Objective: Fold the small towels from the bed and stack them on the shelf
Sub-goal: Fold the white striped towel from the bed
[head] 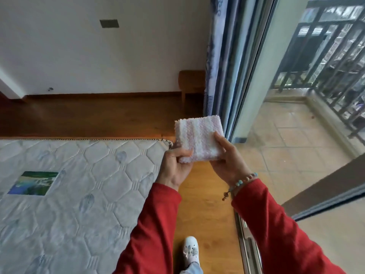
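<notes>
While the bed point(79, 184) fills the lower left of the view as a bare quilted mattress with a small landscape label point(33, 182) stitched into its top, the wooden floor point(88, 117) runs along its far edge to a white wall point(98, 56) and down the narrow strip on its right side, where the person stands; further right a glass sliding door point(254, 80) with a blue patterned curtain point(215, 56) bunched beside it looks out on a tiled balcony point(286, 139) with a dark railing point(335, 66), and a small wooden stool point(190, 82) sits against the wall just beside the curtain; two arms in red sleeves point(154, 230) reach forward over the floor strip, and between them a folded towel point(198, 138), pink and white and fluffy, is held in the air just past the corner of the bed, well clear of the mattress; the left hand point(174, 165) is closed on the towel's lower left corner with the thumb on top, the right hand point(227, 159) grips its lower right edge with fingers pressed on the upper face, a beaded bracelet point(240, 182) circles the right wrist, and one white shoe point(190, 251) shows on the floor below
</notes>
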Tool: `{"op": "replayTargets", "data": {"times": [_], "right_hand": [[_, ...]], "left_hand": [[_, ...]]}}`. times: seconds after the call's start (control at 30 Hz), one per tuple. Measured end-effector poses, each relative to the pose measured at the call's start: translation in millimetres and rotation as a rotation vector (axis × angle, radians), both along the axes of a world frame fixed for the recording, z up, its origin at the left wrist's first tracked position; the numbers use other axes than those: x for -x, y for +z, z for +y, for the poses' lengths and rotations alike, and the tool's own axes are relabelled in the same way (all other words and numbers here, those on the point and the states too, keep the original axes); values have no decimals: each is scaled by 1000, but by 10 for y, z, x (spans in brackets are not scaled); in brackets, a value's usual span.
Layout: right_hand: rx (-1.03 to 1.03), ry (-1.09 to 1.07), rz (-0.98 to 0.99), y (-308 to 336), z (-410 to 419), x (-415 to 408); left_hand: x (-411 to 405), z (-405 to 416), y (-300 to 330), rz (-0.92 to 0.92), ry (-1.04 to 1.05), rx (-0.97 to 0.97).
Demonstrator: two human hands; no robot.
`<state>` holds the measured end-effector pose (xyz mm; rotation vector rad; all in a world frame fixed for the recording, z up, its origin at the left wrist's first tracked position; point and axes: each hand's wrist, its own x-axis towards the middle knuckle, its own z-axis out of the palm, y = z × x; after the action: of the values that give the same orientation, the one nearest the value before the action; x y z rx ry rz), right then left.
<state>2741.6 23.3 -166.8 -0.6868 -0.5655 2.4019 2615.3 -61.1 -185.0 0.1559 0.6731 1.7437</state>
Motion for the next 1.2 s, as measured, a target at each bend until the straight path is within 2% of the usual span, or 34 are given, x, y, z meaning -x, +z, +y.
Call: {"op": "replayTargets", "data": {"times": [0.23, 0.57, 0.67, 0.83, 1.2], "right_hand": [[-16, -12, 14, 82, 992, 705], [37, 36, -35, -57, 2377, 1341], [51, 55, -35, -32, 2946, 1519], [55, 118, -49, 15, 3821, 1858], [65, 263, -69, -85, 4857, 2944]], "left_hand": [[672, 999, 192, -137, 7, 41], [1279, 2372, -15, -280, 32, 10], [1427, 2922, -31, -280, 27, -26], [1794, 3763, -71, -223, 133, 53], [2651, 4635, -92, -313, 298, 50]]}}
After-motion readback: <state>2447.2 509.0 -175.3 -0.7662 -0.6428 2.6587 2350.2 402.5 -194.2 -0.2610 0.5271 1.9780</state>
